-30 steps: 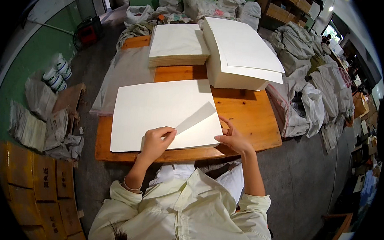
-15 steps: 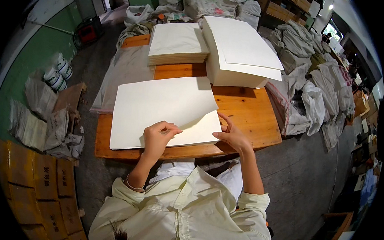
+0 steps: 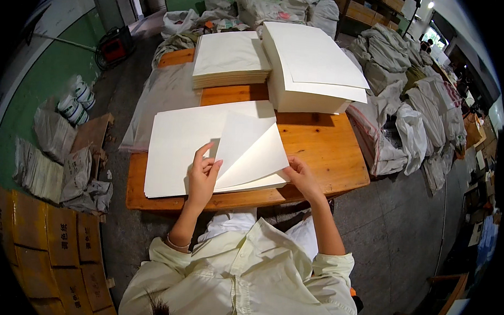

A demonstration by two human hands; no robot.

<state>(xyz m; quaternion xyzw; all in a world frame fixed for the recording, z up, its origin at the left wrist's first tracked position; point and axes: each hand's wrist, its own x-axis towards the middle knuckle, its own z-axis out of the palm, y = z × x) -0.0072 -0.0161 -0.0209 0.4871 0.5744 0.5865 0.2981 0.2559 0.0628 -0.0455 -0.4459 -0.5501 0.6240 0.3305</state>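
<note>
A low stack of white paper sheets (image 3: 180, 138) lies before me on the wooden table. Its top sheet is turned back from the right, making a pale triangular flap (image 3: 239, 137). My left hand (image 3: 204, 175) pinches the flap's left edge between thumb and fingers, its index finger raised. At the stack's near right corner, my right hand (image 3: 303, 177) has thumb and fingers closed on the corner of a sheet (image 3: 271, 158) lifted slightly off those below. How many sheets each hand grips is hard to tell.
Behind the stack, on the wooden table (image 3: 330, 154), stand a paper pile (image 3: 233, 57) and a taller one (image 3: 322, 54). Clear plastic sheeting (image 3: 168, 99) hangs over the left side. Sacks (image 3: 381, 123) crowd the right; cardboard boxes (image 3: 61, 228) stand at lower left.
My left hand has moved left with the sheet's edge, widening the turned-back flap; its index finger has lifted. My right hand's fingers have closed on the corner of a sheet.
</note>
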